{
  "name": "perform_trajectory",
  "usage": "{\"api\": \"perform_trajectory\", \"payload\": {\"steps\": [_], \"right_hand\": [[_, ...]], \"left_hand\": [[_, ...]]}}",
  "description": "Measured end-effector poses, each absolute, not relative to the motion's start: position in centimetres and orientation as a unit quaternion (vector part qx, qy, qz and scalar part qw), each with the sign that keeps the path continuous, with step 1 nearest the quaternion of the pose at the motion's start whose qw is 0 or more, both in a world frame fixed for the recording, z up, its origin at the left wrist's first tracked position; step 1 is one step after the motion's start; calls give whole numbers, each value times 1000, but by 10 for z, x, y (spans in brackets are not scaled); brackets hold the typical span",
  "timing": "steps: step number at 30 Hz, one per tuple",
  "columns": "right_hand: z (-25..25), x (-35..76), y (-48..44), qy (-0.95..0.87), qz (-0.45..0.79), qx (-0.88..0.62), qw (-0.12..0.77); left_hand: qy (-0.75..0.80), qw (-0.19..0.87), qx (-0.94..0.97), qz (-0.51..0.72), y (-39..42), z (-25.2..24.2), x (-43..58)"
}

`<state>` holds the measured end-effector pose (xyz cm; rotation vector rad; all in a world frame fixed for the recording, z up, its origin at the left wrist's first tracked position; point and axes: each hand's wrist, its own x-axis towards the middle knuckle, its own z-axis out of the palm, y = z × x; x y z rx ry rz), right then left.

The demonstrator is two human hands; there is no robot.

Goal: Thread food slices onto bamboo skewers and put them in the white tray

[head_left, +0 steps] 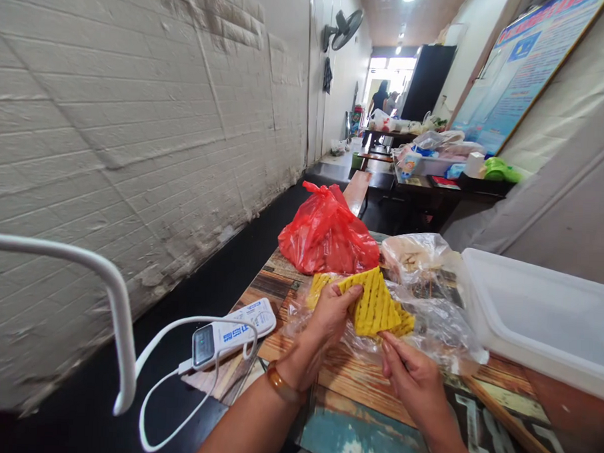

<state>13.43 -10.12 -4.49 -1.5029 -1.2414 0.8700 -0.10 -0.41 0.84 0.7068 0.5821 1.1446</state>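
The left hand (331, 311) pinched a yellow ridged piece (373, 303) at its nine o'clock; the right hand (408, 371) fingertips touched its six o'clock, above a clear bag (438, 326). The power strip's (232, 333) blue label was unreadable.

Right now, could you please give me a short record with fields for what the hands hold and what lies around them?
left hand: the left hand grips the yellow ridged wafer-like piece by its upper left edge
right hand: the right hand touches the piece's lower edge with its fingertips
beneath: crumpled clear plastic bag with more yellow pieces
behind: knotted red plastic bag
right side: white plastic lidded tub
left side: white handheld device with a screen and cord
surface: patterned wooden table
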Motion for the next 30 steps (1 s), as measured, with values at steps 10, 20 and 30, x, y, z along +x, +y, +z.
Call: {"api": "perform_trajectory", "payload": {"steps": [10, 20, 30], "right_hand": [[-36, 130, -100, -505, 365, -603, 499], [-32, 125, -99, -491, 389, -585, 515], [-35, 128, -100, -511, 402, -570, 502]], "left_hand": [[270, 730, 355, 517, -5, 6, 0], [257, 741, 360, 506, -7, 4, 2], [268, 720, 352, 535, -5, 8, -4]]}}
